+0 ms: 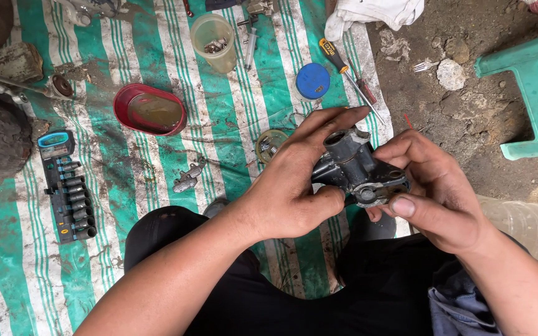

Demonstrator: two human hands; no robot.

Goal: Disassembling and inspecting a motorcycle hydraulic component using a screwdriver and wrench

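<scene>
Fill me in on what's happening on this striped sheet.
A person sitting over a green-and-white striped tarp holds a dark grey cast-metal part with a round opening in both bare hands: the left hand grips its side, the right hand pinches its lower end. A red oval bowl, a socket set rail and a blue round lid lie on the tarp.

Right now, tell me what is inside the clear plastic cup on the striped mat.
The clear plastic cup holds a small heap of metal bits, likely screws or bolts, at its bottom. Their exact kind and number are too small to tell.
</scene>
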